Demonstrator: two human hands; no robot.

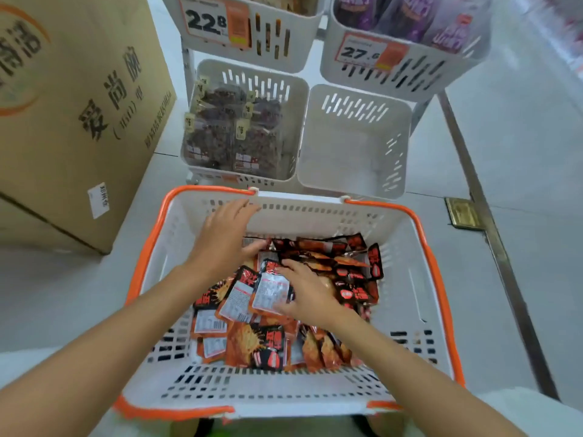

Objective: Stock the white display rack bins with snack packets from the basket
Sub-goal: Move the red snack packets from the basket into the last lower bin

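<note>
A big brown cardboard box [72, 115] with dark printed characters fills the upper left of the frame, standing on the pale floor [520, 137]. The white basket [407, 279] with orange rim and handles takes up the lower centre. Just beyond it stands the white display rack [188, 74]. Its lower left bin [252, 69] holds clear bags of dark snacks, and the lower right bin [353, 143] shows its bare white floor. Two upper bins carry the price tags 22.8 [206, 22] and 27.6 [361, 53]. The snack packets [252, 342], orange and black with silver backs, lie heaped in the basket's middle and right. The left hand [220, 238] reaches over the far end of the heap, fingers straight and spread, tips touching a packet. The right hand [310, 294] rests on a silver-backed packet with fingers spread, not clearly pinching it. A metal floor strip [492, 231] runs down the right, with a brass plate [463, 213] beside it.
</note>
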